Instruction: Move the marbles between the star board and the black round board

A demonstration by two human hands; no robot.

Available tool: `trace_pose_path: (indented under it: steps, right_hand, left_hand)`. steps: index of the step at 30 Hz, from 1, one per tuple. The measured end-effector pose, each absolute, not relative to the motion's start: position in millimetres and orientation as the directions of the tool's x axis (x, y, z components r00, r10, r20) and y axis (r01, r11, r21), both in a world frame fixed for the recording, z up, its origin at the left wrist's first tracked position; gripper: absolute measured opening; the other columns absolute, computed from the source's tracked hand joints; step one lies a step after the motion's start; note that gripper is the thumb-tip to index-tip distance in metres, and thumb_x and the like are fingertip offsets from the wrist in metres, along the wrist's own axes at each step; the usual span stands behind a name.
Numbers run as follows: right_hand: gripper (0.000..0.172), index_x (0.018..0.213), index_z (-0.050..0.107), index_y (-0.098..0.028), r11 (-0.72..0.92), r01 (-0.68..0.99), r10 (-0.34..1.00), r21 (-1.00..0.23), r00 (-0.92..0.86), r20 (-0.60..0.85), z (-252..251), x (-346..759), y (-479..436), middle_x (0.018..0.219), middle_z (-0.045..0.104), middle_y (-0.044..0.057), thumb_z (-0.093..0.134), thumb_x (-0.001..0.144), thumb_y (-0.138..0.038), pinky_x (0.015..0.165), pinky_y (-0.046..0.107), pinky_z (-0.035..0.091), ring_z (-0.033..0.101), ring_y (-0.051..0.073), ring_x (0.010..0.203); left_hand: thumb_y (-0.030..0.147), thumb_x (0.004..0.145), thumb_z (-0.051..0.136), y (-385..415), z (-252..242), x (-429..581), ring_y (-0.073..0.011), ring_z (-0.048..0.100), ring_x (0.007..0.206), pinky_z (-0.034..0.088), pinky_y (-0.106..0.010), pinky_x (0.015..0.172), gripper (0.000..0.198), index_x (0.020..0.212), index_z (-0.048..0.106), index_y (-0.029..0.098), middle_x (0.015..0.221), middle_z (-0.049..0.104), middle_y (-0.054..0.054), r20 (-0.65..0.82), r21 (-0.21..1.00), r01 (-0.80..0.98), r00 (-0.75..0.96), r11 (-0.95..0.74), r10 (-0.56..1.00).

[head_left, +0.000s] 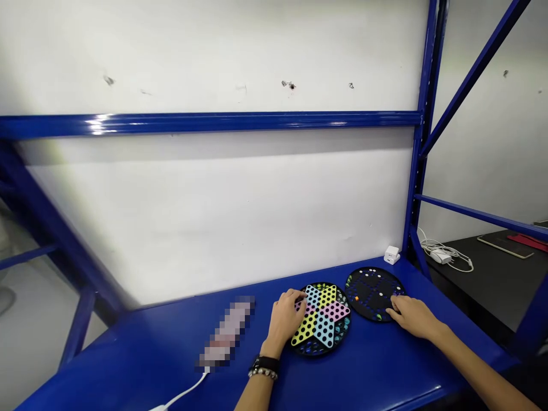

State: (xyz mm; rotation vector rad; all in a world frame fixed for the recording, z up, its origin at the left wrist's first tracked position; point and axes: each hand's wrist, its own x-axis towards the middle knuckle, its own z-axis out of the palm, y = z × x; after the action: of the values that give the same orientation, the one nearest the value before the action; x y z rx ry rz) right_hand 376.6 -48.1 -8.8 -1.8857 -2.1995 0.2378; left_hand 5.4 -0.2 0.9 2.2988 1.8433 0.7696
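Note:
A Chinese checkers board, round and black with a yellow, blue and pink star full of holes, lies on the blue table. Coloured marbles sit in its rim around the star. At its upper left edge rests my left hand, fingers curled; what is between them is hidden. To the right lies a second round black board, dotted with white pieces and a few green and orange ones. My right hand is at its right edge, thumb and fingertips pinched together. Anything in that pinch is too small to make out.
A blurred-out flat device with a white cable lies at left. White adapters stand at the table's back right corner. Blue metal posts and beams frame the table. Beyond, a black desk holds a cable and charger.

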Motion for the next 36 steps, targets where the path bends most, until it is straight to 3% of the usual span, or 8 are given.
trace_pose_path:
  steps: [2,8,13,18,24,30,33,36]
  right_hand:
    - [0.03,0.071,0.047,-0.021,0.164,0.942,0.986,-0.291,-0.148,0.077,-9.1,371.6,-49.7,0.075,0.063,0.004,0.043,0.094,-0.039,0.058,0.028,0.028,0.058,0.019,0.068]
    - [0.047,0.066,0.04,-0.022,0.175,0.811,0.98,-0.559,-0.091,0.175,-1.0,363.2,-38.9,0.067,0.059,0.001,0.024,0.099,-0.052,0.056,0.026,0.031,0.054,0.015,0.063]
    - [0.038,0.077,0.049,-0.021,0.214,0.892,0.975,-0.398,-0.168,0.146,-4.2,336.3,-41.7,0.075,0.066,0.003,0.031,0.099,-0.046,0.059,0.026,0.033,0.062,0.017,0.069]
    - [0.032,0.106,0.058,-0.019,0.294,0.941,0.95,-0.17,-0.267,0.162,-21.2,312.8,-42.5,0.094,0.071,0.01,0.034,0.099,-0.039,0.069,0.029,0.041,0.068,0.024,0.084]
    - [0.039,0.101,0.061,-0.02,0.324,0.932,0.944,-0.163,-0.307,0.12,-23.6,313.7,-39.8,0.092,0.071,0.01,0.029,0.1,-0.041,0.068,0.03,0.041,0.067,0.024,0.08]
    - [0.05,0.07,0.058,-0.02,0.372,0.859,0.928,-0.352,-0.355,0.115,-18.8,321.2,-31.2,0.07,0.065,0.005,0.028,0.099,-0.047,0.066,0.028,0.036,0.06,0.018,0.067]
    - [0.052,0.06,0.045,-0.02,0.331,0.705,0.944,-0.627,-0.248,0.219,-13.8,323.1,-14.5,0.059,0.053,0.0,0.03,0.097,-0.054,0.058,0.026,0.033,0.047,0.013,0.056]
    - [0.05,0.061,0.036,-0.022,0.179,0.305,0.983,-0.935,-0.009,0.185,-6.7,323.7,14.4,0.051,0.036,-0.005,0.038,0.09,-0.062,0.047,0.024,0.026,0.032,0.01,0.047]
  left_hand:
    - [0.033,0.089,0.045,0.1,0.9,4.1,-0.0224,0.06,0.103,0.044,-0.035,0.084,0.025,0.099,0.067,0.026,0.109,0.067,-0.003,0.321,0.378,0.888,0.139,-0.262,0.937]
    - [0.032,0.089,0.047,0.8,1.1,2.6,-0.0212,0.06,0.102,0.045,-0.033,0.084,0.023,0.099,0.067,0.025,0.108,0.068,-0.003,0.315,0.377,0.886,0.151,-0.269,0.937]
    - [0.032,0.088,0.047,-1.5,4.1,3.5,-0.0209,0.06,0.101,0.045,-0.033,0.083,0.023,0.098,0.067,0.026,0.106,0.068,-0.003,0.311,0.378,0.889,0.14,-0.258,0.94]
    - [0.033,0.088,0.047,-3.4,6.4,4.0,-0.0207,0.061,0.1,0.045,-0.033,0.085,0.024,0.097,0.068,0.025,0.106,0.068,-0.003,0.314,0.385,0.884,0.145,-0.265,0.938]
    - [0.033,0.088,0.045,-0.9,4.2,4.4,-0.0218,0.06,0.101,0.045,-0.035,0.086,0.025,0.097,0.066,0.024,0.106,0.067,-0.004,0.312,0.418,0.866,0.146,-0.273,0.939]
    - [0.031,0.088,0.044,-1.5,5.9,4.7,-0.0214,0.06,0.1,0.045,-0.035,0.086,0.024,0.096,0.066,0.024,0.105,0.067,-0.004,0.31,0.428,0.862,0.141,-0.27,0.94]
    - [0.03,0.089,0.043,-2.7,7.9,4.9,-0.021,0.059,0.099,0.045,-0.035,0.086,0.024,0.096,0.065,0.024,0.106,0.067,-0.004,0.321,0.423,0.861,0.148,-0.282,0.935]
    - [0.03,0.089,0.043,-3.7,9.7,5.2,-0.0212,0.059,0.098,0.045,-0.035,0.086,0.024,0.096,0.065,0.024,0.106,0.067,-0.004,0.325,0.424,0.859,0.15,-0.286,0.934]
